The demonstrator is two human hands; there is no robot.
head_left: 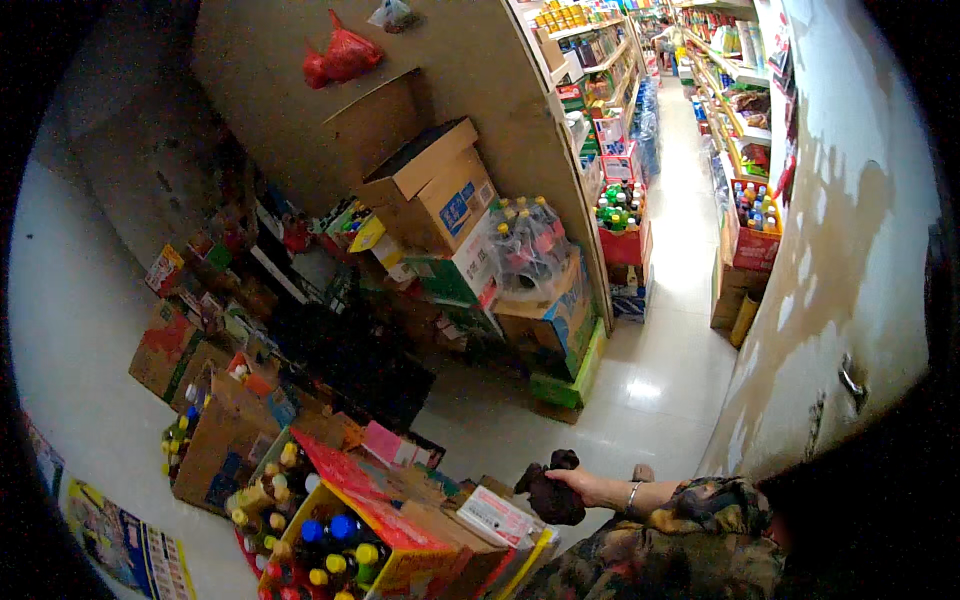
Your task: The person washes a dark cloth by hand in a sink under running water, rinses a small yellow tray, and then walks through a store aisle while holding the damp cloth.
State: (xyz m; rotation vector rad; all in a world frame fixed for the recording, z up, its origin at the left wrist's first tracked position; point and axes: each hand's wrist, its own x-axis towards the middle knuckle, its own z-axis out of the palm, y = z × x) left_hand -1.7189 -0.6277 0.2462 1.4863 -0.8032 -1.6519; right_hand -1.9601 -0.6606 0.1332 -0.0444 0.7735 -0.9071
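My right hand (577,487) reaches in from the lower right, a silver bangle on its wrist and a camouflage-patterned sleeve (715,505) behind it. Its fingers are closed round a bunched dark brown cloth (556,498), whose folds stick out above and below the grip. Just left of the cloth is a small white carton (500,517) on top of cardboard boxes. Beside these, a red and yellow open box (400,543) holds several bottles with blue and yellow caps (343,527). My left hand is outside the picture.
A pale door (850,300) with a metal handle (852,383) stands on the right. Ahead, a tiled aisle (688,190) runs between stocked shelves. Stacked cartons (440,200) and shrink-wrapped bottles (527,250) line the partition. More boxes crowd the dim left side.
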